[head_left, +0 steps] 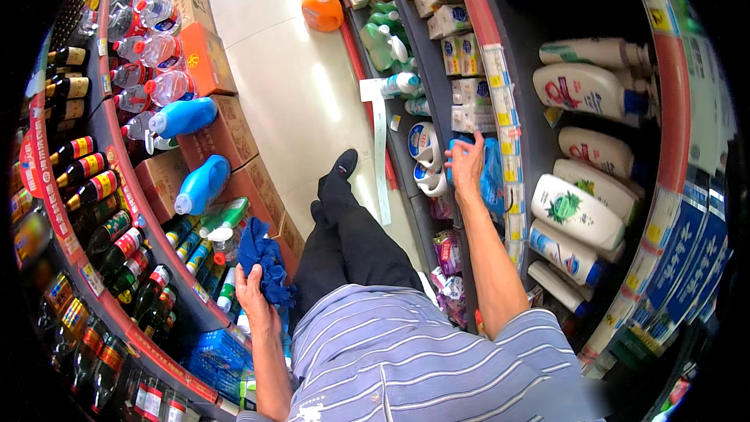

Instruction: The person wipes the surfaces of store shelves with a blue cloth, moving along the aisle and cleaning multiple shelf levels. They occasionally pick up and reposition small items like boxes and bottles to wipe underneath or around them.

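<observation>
A crumpled dark blue cloth (266, 259) is bunched in my left hand (253, 292), which is closed on it beside the lower left shelf. My right hand (466, 162) reaches to the right-hand shelf with its fingers apart. Blue plastic packs (492, 178) lie right behind and beside that hand; whether the fingers touch them I cannot tell. Just beyond the fingertips are small white boxed packs (472, 118) in a stack. White bottles with dark blue caps (426, 146) stand on the lower shelf, to the left of my right hand.
Cartons (228, 126) line the left side of the aisle, with blue detergent bottles (203, 184) on them. Left shelves hold clear red-capped bottles (162, 52) and dark sauce bottles (100, 187). White shampoo-like bottles (576, 209) fill the right shelf. An orange jug (323, 9) stands ahead on the floor.
</observation>
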